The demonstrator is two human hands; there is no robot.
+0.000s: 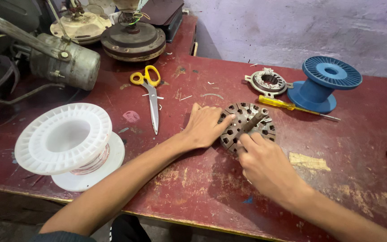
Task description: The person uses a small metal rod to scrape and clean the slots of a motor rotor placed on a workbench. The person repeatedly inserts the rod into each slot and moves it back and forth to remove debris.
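The left hand (204,126) lay flat, fingers spread on the rim of a round, slotted, rusty grey metal stator core (247,127) on the worn red table (193,179). The right hand (265,166) pinched its dull central shaft (255,120).

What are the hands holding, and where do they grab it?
The left hand rests flat on the round metal core, fingertips on its left edge. The right hand touches its near edge, by the shaft. Neither hand lifts it.
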